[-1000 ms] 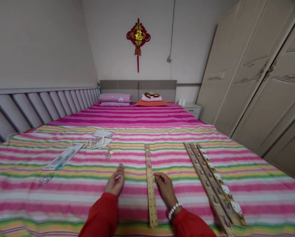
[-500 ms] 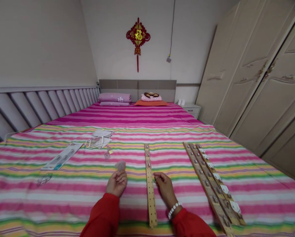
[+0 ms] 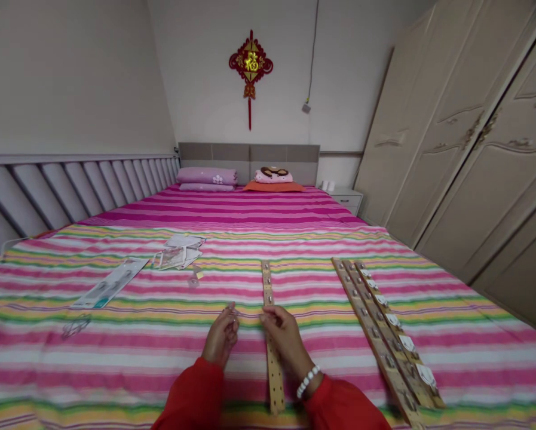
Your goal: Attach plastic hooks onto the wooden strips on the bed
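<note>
A narrow pale wooden strip (image 3: pixel 275 382) with rows of small holes lies lengthwise in front of me. Metal pieces sit at its far end. My right hand (image 3: pixel 286 337) is over the middle of this strip, thumb and fingers pinched; whatever they hold is too small to make out. Just left of the strip, my left hand (image 3: pixel 221 335) has its fingers closed on a small clear plastic bag (image 3: pixel 232 310), which is mostly hidden and blurred. Further right, several darker wooden strips (image 3: pixel 375 334) with metal pieces and white tags lie side by side.
On the striped bedsheet to the left are a flat printed package (image 3: pixel 110 284), a tangle of thin wire-like loops (image 3: pixel 76 325), a pile of clear and white packets (image 3: pixel 178 252) and small plastic scraps (image 3: pixel 195 278). Folded bedding (image 3: pixel 207 176) lies by the headboard; a wardrobe (image 3: pixel 465 149) stands right.
My right hand has moved left, from beside the strip to over it. My left hand has shifted right towards the strip, and the plastic bag now shows much less.
</note>
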The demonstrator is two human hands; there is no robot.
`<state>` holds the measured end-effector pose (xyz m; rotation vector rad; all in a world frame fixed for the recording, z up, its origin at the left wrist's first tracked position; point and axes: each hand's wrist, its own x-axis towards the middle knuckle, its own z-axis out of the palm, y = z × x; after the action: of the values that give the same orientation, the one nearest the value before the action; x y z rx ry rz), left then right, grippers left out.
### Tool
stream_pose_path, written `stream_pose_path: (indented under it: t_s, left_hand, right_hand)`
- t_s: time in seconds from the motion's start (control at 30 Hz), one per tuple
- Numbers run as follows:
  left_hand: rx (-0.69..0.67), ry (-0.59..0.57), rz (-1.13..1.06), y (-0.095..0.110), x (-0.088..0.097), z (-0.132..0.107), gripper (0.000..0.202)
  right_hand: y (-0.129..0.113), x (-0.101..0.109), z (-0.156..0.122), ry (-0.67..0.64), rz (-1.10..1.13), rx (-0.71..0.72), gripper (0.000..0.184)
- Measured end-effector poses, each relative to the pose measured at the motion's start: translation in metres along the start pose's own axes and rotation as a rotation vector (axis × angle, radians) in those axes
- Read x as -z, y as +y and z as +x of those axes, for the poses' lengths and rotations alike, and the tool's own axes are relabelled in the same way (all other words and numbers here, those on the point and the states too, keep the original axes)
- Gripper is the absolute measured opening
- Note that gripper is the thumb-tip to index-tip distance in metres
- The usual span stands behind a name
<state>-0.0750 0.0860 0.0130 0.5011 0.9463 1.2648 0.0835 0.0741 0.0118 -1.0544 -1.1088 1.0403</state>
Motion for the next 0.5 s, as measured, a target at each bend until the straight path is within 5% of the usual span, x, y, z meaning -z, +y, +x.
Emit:
stream_pose_path:
  t_s: [0.2,0.5]
  left_hand:
    - [-0.037,0.008,0.083,-0.016,-0.008,-0.007,0.055]
    - [-0.058,0.046,0.181,-0.006,0.003,-0.002,0.049]
  right_hand:
    - [-0.010,-0.033,0.003,-0.087,-0.221,0.157,0.007]
    - [-0.006,-0.034,-0.002,-0.055,-0.311,0.202,0.015]
